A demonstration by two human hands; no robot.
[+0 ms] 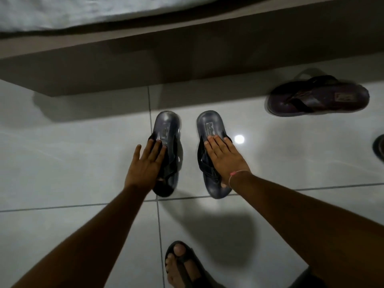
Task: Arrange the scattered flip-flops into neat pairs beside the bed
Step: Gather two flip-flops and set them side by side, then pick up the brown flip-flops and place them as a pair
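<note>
Two grey flip-flops lie side by side on the white tile floor (62,163), heels toward the bed frame (124,65), a small gap between them. Left flip-flop (167,129): left hand (145,163) flat on its straps, fingers spread and extended, not gripping. Right flip-flop (209,125): right hand (224,156) pressed flat on it, fingers together; thin pink band (234,173) on the wrist. Each heel carries a rectangular stamped logo, too blurred to read. Far right, a dark brown flip-flop (318,96) lies crosswise, well apart, with an unreadable heel patch. Another dark shoe (379,147) is cut off at the right edge. Near, a sandalled foot (180,265).
</note>
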